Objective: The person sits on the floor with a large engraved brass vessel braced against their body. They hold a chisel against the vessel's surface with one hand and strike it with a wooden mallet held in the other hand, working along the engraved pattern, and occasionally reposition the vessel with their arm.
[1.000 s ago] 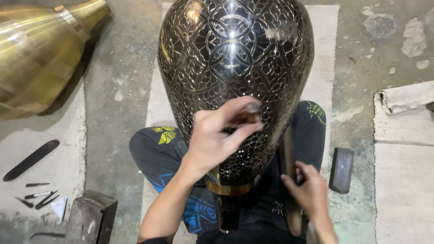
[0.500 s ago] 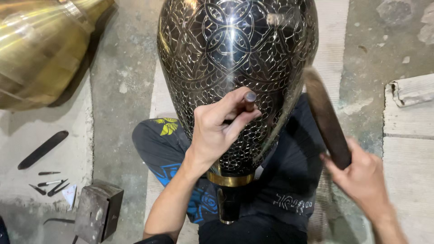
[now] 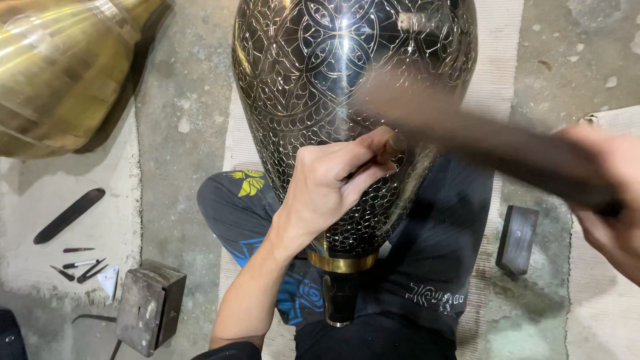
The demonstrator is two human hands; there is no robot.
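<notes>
A large dark metal vase (image 3: 333, 80) with fine engraved patterns lies on my lap, its neck with a brass ring toward me. My left hand (image 3: 333, 180) rests on the vase's lower body, fingers pinched around a small chisel whose tip is mostly hidden. My right hand (image 3: 610, 200) at the right edge grips a dark wooden mallet (image 3: 480, 143), blurred with motion, its head close over the chisel by my left fingers.
A big brass vase (image 3: 60, 73) lies at the upper left. A dark flat tool (image 3: 70, 215) and several small chisels (image 3: 80, 267) lie on the floor at left, near a metal block (image 3: 148, 308). Another dark block (image 3: 518, 239) stands at right on the woven mat.
My right hand picked up the mallet from beside my leg, raised it at the right, and has now swung it leftward onto the chisel. My left hand stays on the vase.
</notes>
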